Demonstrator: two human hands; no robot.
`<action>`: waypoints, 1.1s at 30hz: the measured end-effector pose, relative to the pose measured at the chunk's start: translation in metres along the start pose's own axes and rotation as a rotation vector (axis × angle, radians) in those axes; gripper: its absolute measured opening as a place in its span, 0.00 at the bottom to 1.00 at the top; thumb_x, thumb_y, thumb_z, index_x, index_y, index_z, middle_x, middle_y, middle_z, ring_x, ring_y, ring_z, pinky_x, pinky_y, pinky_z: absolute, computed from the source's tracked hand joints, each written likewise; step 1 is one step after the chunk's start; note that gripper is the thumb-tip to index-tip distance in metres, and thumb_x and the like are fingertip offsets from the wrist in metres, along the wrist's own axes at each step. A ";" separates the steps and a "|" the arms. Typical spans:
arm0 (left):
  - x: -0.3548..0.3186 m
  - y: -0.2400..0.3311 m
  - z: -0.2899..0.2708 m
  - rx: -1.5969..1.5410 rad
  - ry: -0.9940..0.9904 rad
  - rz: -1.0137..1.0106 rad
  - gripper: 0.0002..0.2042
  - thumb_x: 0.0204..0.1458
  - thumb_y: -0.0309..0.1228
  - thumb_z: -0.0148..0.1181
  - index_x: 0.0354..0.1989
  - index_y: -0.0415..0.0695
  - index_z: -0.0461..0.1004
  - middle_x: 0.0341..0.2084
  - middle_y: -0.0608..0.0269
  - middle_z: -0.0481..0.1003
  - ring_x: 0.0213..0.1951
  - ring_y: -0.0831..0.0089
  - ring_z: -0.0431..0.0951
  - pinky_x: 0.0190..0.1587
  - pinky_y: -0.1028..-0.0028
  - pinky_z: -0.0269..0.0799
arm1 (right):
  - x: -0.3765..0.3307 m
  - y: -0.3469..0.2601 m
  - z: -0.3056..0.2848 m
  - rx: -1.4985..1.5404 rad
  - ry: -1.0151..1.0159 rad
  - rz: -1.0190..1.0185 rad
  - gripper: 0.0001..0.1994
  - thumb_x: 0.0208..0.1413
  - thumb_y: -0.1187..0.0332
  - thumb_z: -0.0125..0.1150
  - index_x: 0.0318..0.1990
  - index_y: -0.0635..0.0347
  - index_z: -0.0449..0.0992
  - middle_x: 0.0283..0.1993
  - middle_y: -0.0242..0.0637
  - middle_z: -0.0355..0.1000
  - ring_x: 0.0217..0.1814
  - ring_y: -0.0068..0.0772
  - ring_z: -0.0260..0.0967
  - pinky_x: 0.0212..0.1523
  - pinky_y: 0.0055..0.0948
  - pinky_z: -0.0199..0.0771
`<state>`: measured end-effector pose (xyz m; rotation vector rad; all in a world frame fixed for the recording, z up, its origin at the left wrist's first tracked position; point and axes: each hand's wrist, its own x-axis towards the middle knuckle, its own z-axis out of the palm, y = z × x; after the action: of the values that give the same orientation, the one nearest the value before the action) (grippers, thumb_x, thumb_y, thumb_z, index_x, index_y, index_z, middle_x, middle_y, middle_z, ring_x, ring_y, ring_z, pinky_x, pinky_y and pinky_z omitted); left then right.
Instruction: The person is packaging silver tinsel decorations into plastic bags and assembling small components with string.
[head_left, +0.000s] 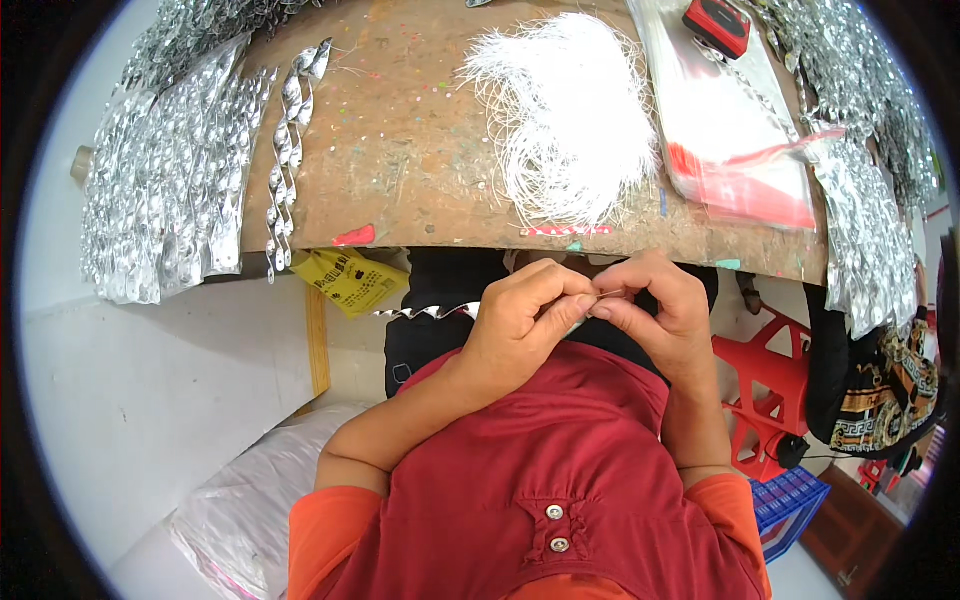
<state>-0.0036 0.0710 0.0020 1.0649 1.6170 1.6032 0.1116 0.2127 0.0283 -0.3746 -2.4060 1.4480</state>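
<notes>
In front of my lap, just below the table's near edge, my two hands meet. My left hand (535, 312) is closed on a twisted silver foil strip (430, 312), whose free end sticks out to the left. Thumb and forefinger of my right hand (662, 308) pinch a thin pale string (612, 294) close to the left fingertips. The strip's other end is hidden in my fingers, so I cannot tell whether the string passes through it. A big tangle of white strings (570, 120) lies on the table beyond my hands.
Twisted foil strips (170, 190) hang over the left of the worn brown table (400, 150), with a few loose strips (287, 150) beside them. Clear plastic bags (720, 120) and a red device (718, 27) lie right. A red stool (765, 380) and a seated person (880, 390) are at the right.
</notes>
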 end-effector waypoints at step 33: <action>-0.004 0.003 -0.009 0.377 0.156 0.177 0.07 0.42 0.17 0.59 0.30 0.39 0.76 0.19 0.62 0.70 0.19 0.76 0.69 0.21 0.80 0.62 | -0.002 -0.003 -0.021 0.454 0.310 0.185 0.04 0.50 0.80 0.55 0.34 0.64 0.69 0.30 0.34 0.68 0.28 0.20 0.63 0.31 0.18 0.64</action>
<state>-0.0092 0.0626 0.0051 1.3335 2.0357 1.5599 0.1217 0.2271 0.0396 -0.6631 -1.7772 1.8048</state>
